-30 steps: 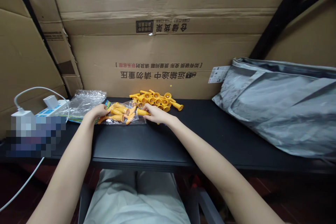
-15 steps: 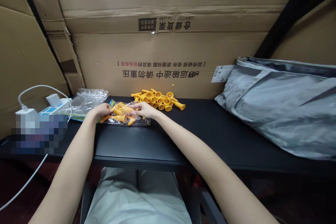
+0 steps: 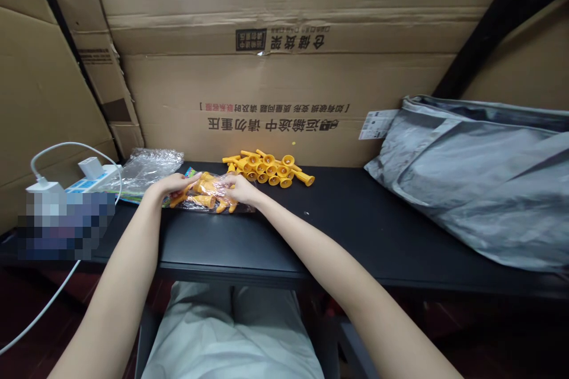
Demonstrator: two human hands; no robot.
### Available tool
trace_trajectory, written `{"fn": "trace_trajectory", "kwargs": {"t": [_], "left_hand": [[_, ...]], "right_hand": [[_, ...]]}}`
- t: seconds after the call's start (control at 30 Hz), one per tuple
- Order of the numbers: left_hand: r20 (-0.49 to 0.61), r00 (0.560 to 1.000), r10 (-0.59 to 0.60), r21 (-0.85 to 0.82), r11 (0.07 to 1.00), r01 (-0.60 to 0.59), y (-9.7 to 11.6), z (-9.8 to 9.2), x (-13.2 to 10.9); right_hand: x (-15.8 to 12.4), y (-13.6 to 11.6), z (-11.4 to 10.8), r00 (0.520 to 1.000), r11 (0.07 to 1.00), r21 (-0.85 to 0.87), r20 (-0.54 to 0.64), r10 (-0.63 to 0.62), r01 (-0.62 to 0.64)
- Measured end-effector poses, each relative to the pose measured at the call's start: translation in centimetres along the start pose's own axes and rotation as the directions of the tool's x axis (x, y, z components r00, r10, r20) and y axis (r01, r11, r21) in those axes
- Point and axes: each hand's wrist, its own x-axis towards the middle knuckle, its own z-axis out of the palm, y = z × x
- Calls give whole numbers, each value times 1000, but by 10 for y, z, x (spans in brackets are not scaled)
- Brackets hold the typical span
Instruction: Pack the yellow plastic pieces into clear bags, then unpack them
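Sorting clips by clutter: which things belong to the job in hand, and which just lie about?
In the job: clear bag, touched by left hand and right hand; yellow pieces inside; likely loose yellow pieces and plastic packaging.
Apparently lying about: gray bag, power strip, white charger.

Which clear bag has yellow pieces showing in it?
The clear bag at the left hand and right hand, in front of the loose yellow pile. Yellow pieces show through its film; the clear packaging farther left shows none.
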Motion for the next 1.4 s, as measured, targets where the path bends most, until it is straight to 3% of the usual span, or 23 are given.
{"fn": "trace_trajectory", "kwargs": {"t": [0.23,0.4,0.57,0.7,0.87,1.07,1.23,1.4], "left_hand": [[-4,1000,14,80,997,-13,4,0,-1],[-7,1000,12,100,995,-11,5,1,-1],[6,1000,4,21,1000,-4,6,2,-5],[18,1000,-2,-18,1000,3,5,4,-2],[-63,998,-15,21,1000,16,6,4,2],[-149,988,-42,68,996,53,6,3,4],[-162,987,-13,78,997,26,5,1,3],[-129,992,-3,111,994,17,8,-2,-5]], "right_hand": [[-4,-9,-1,1000,999,-21,-16,-27,26],[-13,-14,-17,994,971,-212,-33,107,-112],[-23,-18,-37,968,940,-308,149,203,-149],[-22,-20,-35,969,929,-329,113,219,-171],[-17,-15,-17,985,984,-79,44,166,-162],[-13,-13,1,988,965,210,3,157,-154],[-8,-9,11,986,960,231,-23,167,-158],[-9,-4,14,991,987,138,-88,96,-83]]}}
